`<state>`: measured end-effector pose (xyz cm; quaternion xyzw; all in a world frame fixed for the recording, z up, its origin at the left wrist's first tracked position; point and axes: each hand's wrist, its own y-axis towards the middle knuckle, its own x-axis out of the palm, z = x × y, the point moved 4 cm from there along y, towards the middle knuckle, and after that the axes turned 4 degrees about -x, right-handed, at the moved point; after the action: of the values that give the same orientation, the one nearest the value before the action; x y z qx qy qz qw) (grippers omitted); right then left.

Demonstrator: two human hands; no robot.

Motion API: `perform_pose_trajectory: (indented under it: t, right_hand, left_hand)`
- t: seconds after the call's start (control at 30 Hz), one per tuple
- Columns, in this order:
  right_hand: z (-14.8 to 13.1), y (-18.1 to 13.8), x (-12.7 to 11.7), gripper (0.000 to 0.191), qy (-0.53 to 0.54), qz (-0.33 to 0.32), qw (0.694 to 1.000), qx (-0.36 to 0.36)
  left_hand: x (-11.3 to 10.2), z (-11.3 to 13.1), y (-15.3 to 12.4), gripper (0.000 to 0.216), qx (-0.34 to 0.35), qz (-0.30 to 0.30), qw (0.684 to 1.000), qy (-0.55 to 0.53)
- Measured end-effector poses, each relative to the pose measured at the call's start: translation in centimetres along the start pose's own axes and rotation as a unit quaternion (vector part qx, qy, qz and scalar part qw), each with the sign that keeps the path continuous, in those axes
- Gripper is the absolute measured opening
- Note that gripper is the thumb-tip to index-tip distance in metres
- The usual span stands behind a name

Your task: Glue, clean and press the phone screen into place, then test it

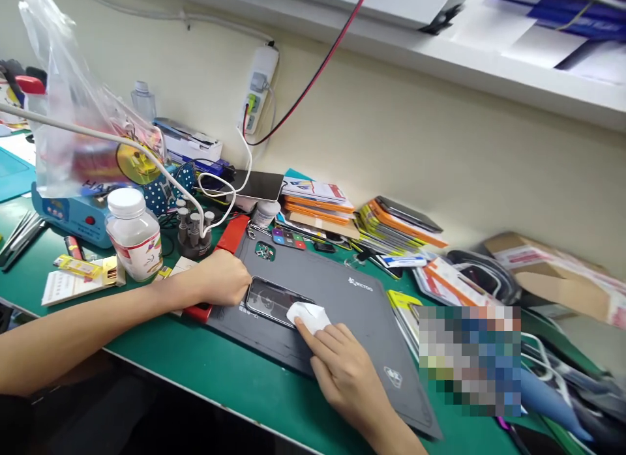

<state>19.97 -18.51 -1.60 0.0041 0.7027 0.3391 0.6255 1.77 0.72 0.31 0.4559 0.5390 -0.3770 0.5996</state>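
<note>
A smartphone [271,298] lies screen-up on a dark grey work mat [352,298] on the green table. My left hand [222,279] is closed against the phone's left end, holding it in place. My right hand [342,367] presses a small white wipe [309,316] onto the phone's right end with its fingertips.
A white bottle [134,233] and a blue device [73,214] under a plastic bag stand at the left. Stacks of packaged screen protectors [317,204] line the wall. A cardboard box [552,272] and cables sit at the right. A power strip [259,87] hangs on the wall.
</note>
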Motion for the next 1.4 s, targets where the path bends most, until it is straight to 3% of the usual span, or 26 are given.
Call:
perform_pose_trajectory:
  t: [0.23, 0.47, 0.67, 0.9, 1.03, 1.27, 1.4]
  right_hand:
    - [0.8, -1.0, -0.8, 0.06, 0.009, -0.009, 0.999, 0.035]
    - [0.2, 0.0, 0.1, 0.05, -0.025, -0.016, 1.0, -0.007]
    - [2.7, -1.6, -0.6, 0.043, 0.0, -0.027, 0.999, 0.043]
    - [3.0, 0.5, 0.3, 0.042, -0.017, -0.013, 0.999, 0.044]
    - [3.1, 1.0, 0.1, 0.041, 0.006, -0.043, 0.998, 0.037]
    - [3.2, 6.0, 3.1, 0.043, 0.057, -0.057, 0.995, 0.061]
    - [4.2, 4.7, 2.3, 0.042, 0.06, -0.07, 0.993, 0.076]
  left_hand:
    - [0.0, -0.1, 0.2, 0.018, -0.006, 0.002, 1.0, -0.007]
    - [-0.3, 0.1, 0.3, 0.02, -0.021, -0.018, 1.0, -0.001]
    - [-0.6, 0.4, 0.5, 0.022, -0.027, -0.053, 0.998, 0.001]
    - [-0.9, 0.6, 0.5, 0.021, -0.022, -0.07, 0.997, 0.015]
    - [-0.9, 0.7, 0.6, 0.021, -0.005, -0.082, 0.996, 0.024]
    - [-0.7, 0.9, 0.8, 0.023, 0.015, -0.091, 0.996, 0.013]
    - [-0.6, 0.8, 0.5, 0.022, 0.024, -0.078, 0.997, 0.006]
